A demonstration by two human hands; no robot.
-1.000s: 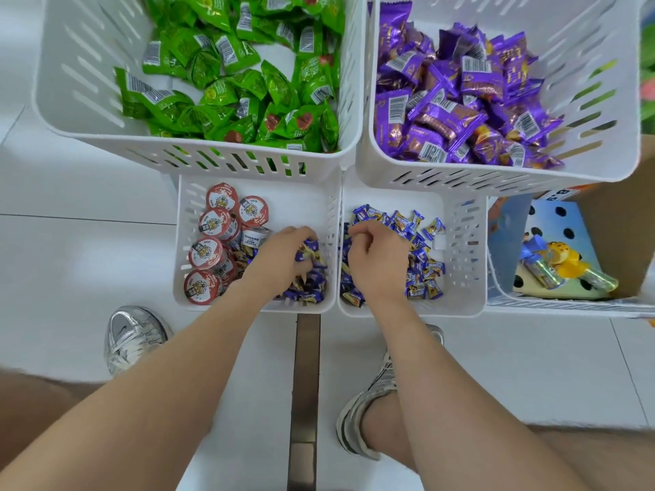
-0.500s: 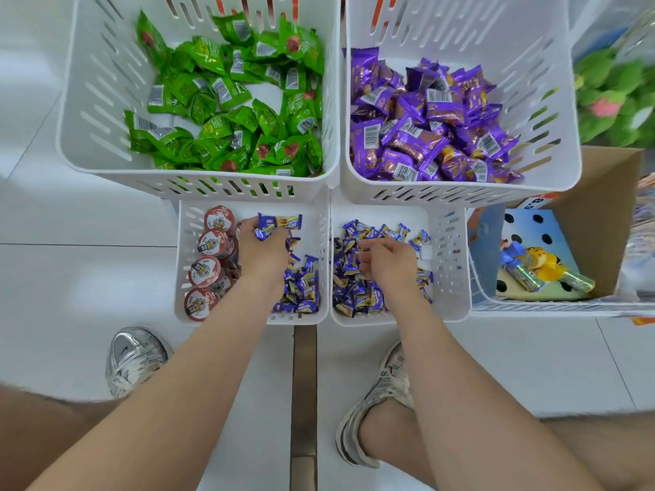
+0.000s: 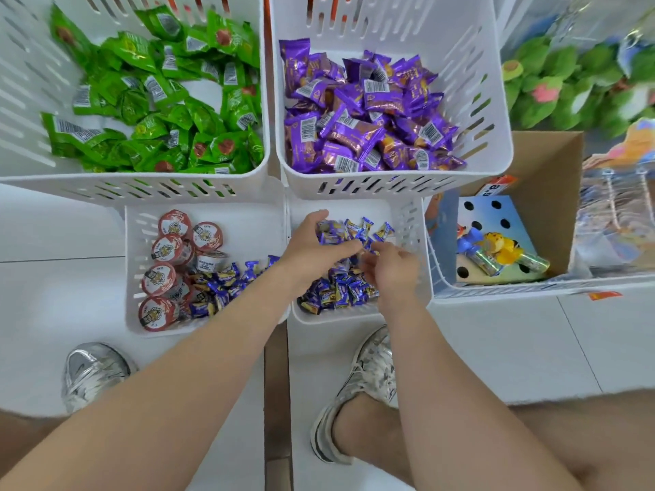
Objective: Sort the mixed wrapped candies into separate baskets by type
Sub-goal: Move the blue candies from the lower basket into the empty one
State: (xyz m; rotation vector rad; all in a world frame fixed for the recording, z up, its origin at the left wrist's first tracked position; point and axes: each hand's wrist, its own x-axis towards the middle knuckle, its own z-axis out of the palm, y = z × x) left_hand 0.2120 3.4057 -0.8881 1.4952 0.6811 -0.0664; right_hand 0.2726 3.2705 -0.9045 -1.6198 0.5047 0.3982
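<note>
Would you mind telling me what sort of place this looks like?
Probably a shop or its stockroom: white baskets of loose wrapped candies, a price tag on a cardboard box of toys, and plush toys beyond it.

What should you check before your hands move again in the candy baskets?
1. Lower left basket sorted: not ok. Small blue candies lie beside red-lidded cups.
2. Lower right basket holds one type: ok. Only blue wrappers show.
3. Green candy basket unmixed: ok.
4. Purple candy basket unmixed: ok.
5. Grip of left hand and right hand on candy: cannot tell, the fingers are blurred.
</note>
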